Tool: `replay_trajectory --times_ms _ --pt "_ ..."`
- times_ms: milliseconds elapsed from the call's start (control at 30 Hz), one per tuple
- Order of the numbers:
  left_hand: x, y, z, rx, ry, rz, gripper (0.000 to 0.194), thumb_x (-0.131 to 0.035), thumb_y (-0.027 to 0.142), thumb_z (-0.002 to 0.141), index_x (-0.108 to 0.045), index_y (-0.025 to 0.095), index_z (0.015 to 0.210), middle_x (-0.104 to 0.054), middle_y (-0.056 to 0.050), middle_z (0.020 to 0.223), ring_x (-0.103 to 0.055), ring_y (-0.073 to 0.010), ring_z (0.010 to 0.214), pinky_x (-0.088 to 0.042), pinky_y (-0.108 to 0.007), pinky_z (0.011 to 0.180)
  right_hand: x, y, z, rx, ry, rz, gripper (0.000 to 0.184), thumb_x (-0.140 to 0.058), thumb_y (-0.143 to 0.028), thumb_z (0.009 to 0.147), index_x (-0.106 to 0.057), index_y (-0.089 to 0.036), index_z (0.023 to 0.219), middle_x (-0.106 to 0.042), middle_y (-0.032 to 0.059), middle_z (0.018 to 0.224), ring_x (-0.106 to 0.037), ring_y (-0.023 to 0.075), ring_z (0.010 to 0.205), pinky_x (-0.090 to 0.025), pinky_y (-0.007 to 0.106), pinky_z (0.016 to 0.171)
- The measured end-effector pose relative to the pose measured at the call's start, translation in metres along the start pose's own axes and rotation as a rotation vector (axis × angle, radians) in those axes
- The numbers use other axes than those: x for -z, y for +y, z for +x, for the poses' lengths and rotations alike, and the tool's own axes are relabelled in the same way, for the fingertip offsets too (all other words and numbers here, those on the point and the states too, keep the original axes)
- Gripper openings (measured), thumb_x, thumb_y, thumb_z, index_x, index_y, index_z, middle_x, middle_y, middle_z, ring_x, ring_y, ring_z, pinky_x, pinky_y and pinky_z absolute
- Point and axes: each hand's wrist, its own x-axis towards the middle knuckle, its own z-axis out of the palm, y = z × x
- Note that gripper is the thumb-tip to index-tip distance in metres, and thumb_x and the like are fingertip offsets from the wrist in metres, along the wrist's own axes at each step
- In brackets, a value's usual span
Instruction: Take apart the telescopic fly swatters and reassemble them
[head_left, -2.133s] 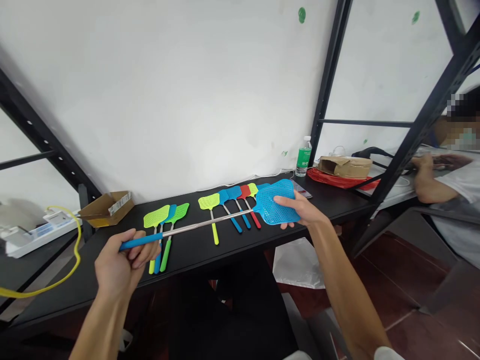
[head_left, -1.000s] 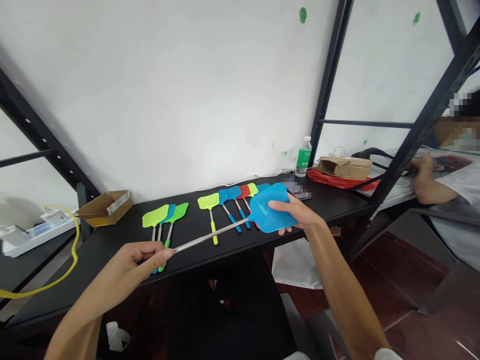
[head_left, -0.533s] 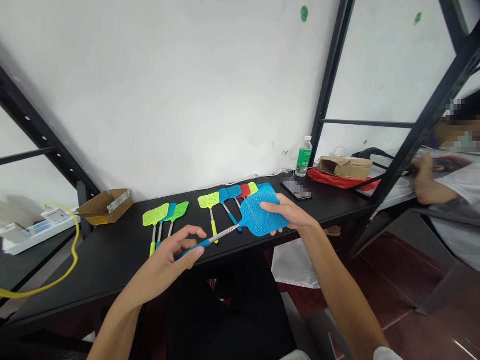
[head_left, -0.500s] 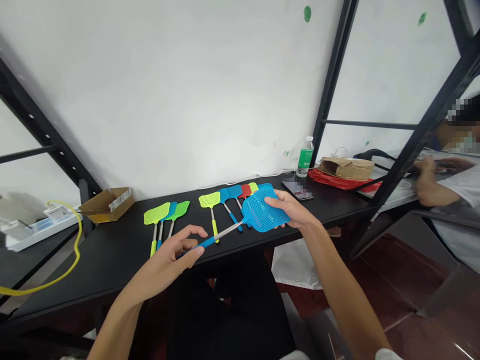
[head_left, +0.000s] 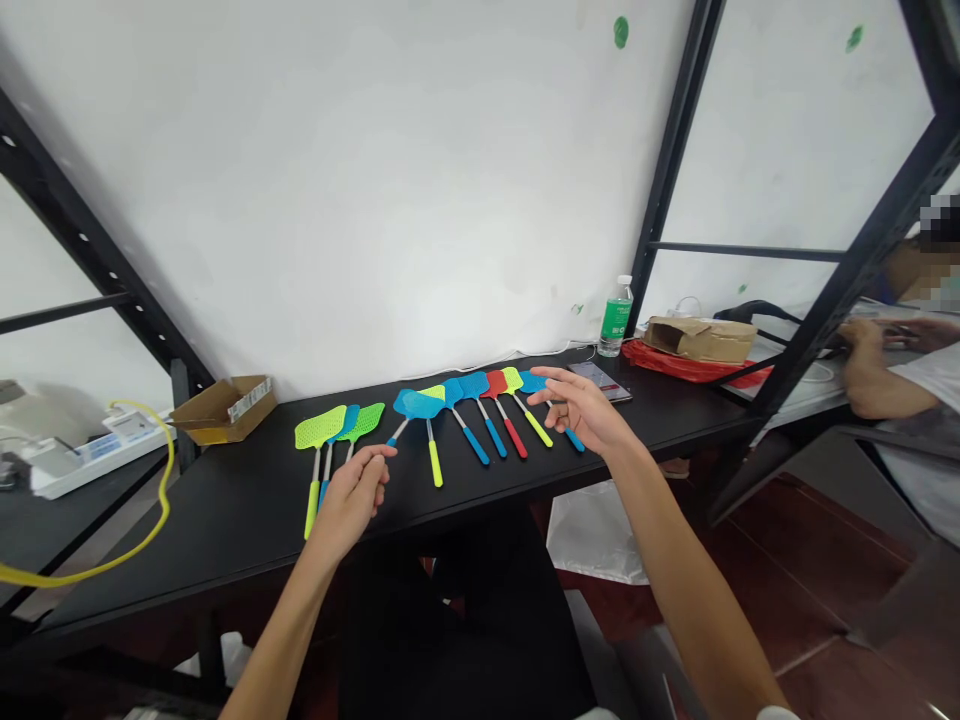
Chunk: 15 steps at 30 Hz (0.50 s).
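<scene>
Blue swatter [head_left: 421,405] now in left hand [head_left: 351,502] only, fingers clamped on it, overlapping middle yellow swatter [head_left: 436,464] in view; right hand [head_left: 589,410] off it, fingers apart, free.

The left hand [head_left: 354,492] hides the lower handle of the blue flyswatter [head_left: 417,404] that overlaps a yellow one [head_left: 436,464], so I can't tell whether the fingers close on it; it also blocks my view of the green flyswatter [head_left: 366,424] near its grip. The right hand [head_left: 583,410] screens part of the rightmost blue flyswatter [head_left: 531,381]. The bottle [head_left: 616,320] has print too small for me to read. The left edge cuts off the yellow cable [head_left: 166,485], the right edge a second person [head_left: 926,385].
</scene>
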Motion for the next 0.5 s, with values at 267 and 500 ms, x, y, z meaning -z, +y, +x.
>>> replay_trajectory --times_ms 267,500 --pt "-0.019 -0.01 -0.001 -0.021 -0.009 0.36 0.066 -0.042 0.058 0.094 -0.047 0.02 0.147 -0.068 -0.013 0.125 -0.063 -0.0299 0.115 -0.051 -0.04 0.09 -0.008 0.007 0.002 0.005 -0.059 -0.047 0.038 -0.066 -0.039 0.087 -0.066 -0.021 0.121 -0.075 0.0093 0.096 -0.064 0.0112 0.054 -0.046 0.018 0.044" --pt "-0.024 -0.025 -0.005 -0.146 -0.125 0.648 0.062 -0.037 0.054 0.097 -0.046 0.021 0.149 -0.052 -0.012 0.148 -0.041 -0.033 0.142 -0.034 -0.05 0.113 -0.017 0.01 0.001 -0.001 -0.086 -0.105 0.037 -0.065 -0.042 0.088 -0.067 -0.022 0.12 -0.075 0.009 0.096 -0.065 0.0116 0.056 -0.046 0.019 0.045"
